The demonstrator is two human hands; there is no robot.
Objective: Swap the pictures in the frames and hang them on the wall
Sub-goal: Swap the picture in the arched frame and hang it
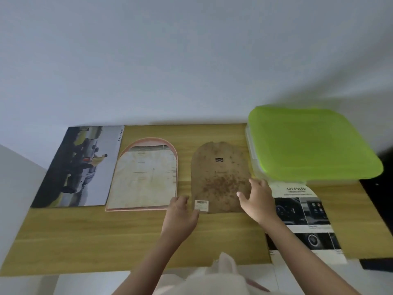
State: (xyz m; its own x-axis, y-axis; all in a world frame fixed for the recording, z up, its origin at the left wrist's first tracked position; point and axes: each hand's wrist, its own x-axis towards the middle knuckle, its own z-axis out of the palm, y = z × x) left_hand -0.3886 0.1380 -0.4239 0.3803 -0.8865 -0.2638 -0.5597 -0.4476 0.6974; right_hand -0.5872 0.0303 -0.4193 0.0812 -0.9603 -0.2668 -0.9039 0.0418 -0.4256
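Note:
An arched pink frame (146, 143) lies face down on the wooden table (106, 235), with a pale sheet of paper in its opening. To its right lies the frame's brown arched backing board (219, 173), with a small metal hanger and a barcode label. My left hand (180, 211) touches the board's lower left corner near the label. On the board's right edge rests my right hand (255, 199), fingers spread. A car picture (78, 167) lies at the far left. Another printed car sheet (302, 218), headed ADVANCED, lies at the right.
A clear plastic box with a lime green lid (308, 143) stands at the back right, over the top of the printed sheet. A plain white wall rises behind the table. Pale cloth shows at the bottom edge.

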